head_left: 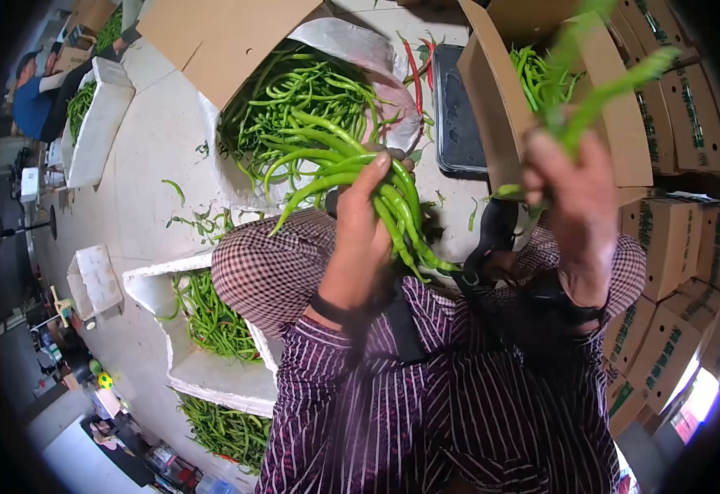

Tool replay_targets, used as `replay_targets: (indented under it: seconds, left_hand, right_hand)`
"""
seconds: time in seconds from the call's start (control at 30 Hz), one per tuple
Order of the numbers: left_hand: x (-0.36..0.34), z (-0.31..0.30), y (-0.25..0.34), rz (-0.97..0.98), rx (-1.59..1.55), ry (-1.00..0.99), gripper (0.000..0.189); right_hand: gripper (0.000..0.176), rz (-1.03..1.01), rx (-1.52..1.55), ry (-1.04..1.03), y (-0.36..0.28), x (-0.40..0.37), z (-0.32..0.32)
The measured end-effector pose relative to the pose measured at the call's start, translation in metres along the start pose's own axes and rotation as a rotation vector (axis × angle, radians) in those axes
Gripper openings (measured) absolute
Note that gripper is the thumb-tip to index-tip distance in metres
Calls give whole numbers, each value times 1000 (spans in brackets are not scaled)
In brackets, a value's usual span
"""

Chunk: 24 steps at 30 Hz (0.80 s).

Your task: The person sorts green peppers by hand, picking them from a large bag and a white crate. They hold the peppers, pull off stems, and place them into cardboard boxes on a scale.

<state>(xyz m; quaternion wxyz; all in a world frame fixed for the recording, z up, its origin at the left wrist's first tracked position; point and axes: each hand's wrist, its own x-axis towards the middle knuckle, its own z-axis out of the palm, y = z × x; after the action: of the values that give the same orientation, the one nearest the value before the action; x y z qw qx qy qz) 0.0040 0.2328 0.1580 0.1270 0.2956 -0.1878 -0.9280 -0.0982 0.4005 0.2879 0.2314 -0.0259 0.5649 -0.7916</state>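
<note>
My left hand (364, 202) is closed round a bunch of long green peppers (401, 210), thumb on top, the peppers sticking out on both sides. Blurred by motion, my right hand (574, 177) grips a few green peppers (619, 86) that point up and outward, in front of an open cardboard box (492, 99). More green peppers (529, 74) lie inside that box. Beyond my left hand, a large heap of green peppers (310, 95) rests in a white plastic-lined container (216, 156) with a cardboard flap above it.
A black tray-like object (459, 115) stands between the two containers, beside red peppers (413, 70). White foam boxes (170, 329) with peppers are at the lower left. Stacked cartons (665, 247) line the right. Another person (30, 103) sits at the far left.
</note>
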Motion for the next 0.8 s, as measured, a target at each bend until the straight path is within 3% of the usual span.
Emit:
replay_targets:
  seconds: [0.07,0.13,0.2,0.33,0.4,0.47,0.5,0.53,0.6,0.8]
  left_hand:
    - [-3,6,-3,14,11,-31,19]
    - [-3,4,-7,3,23,-63,23]
    - [-7,7,-10,-58,58,-37,29]
    - [-10,2,-14,-152,164,-47,33]
    - [-11,3,-14,-171,143,-94,36]
    - [-6,-9,-21,213,696,-170,39]
    - [1,-20,-25,216,738,-185,41]
    - [-1,-12,-22,218,737,-185,41]
    - [-7,10,-17,18,129,-269,41]
    - [-4,10,-16,75,17,-125,24]
  right_hand:
    - [32,166,-635,-194,25,7,-4]
    - [44,241,-629,-405,60,5,-6]
    - [50,-70,-631,-363,126,2,-16]
    - [48,84,-542,-354,132,-6,-14]
    - [45,449,-185,-416,110,-3,-12]
    - [42,556,-12,-415,81,-8,-2]
    - [43,529,26,-419,78,-7,-2]
    - [44,501,64,-422,76,-7,-1]
    - [46,472,54,-452,79,-6,-2]
    - [39,461,254,-349,116,0,-19]
